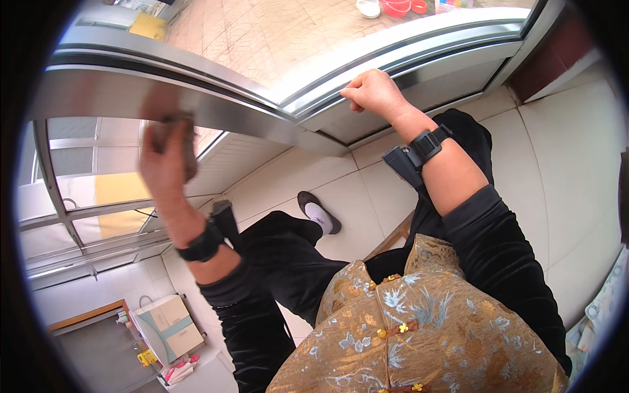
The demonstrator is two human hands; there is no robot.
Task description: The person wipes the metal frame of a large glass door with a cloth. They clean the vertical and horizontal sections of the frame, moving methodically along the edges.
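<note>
My left hand [164, 164], blurred, is closed around a dark rag [189, 147]. It is close to the glossy metal panel [216, 100] of a glazed door, which mirrors a hazy patch of it. My right hand [377, 93] has its fingers curled in by the metal rail [422, 66] below the right-hand pane. Nothing shows in its grip, and whether the fingertips touch the rail is hard to tell. Both forearms carry black strapped devices; one is the right wrist device [417, 154].
Pale floor tiles [344, 191] lie below, with one shoe [319, 213] on them. Through the glass are a red bucket [395, 7] and a white basin [368, 8] on paving. A cabinet [169, 324] stands at lower left. Patterned fabric [602, 299] is at the right edge.
</note>
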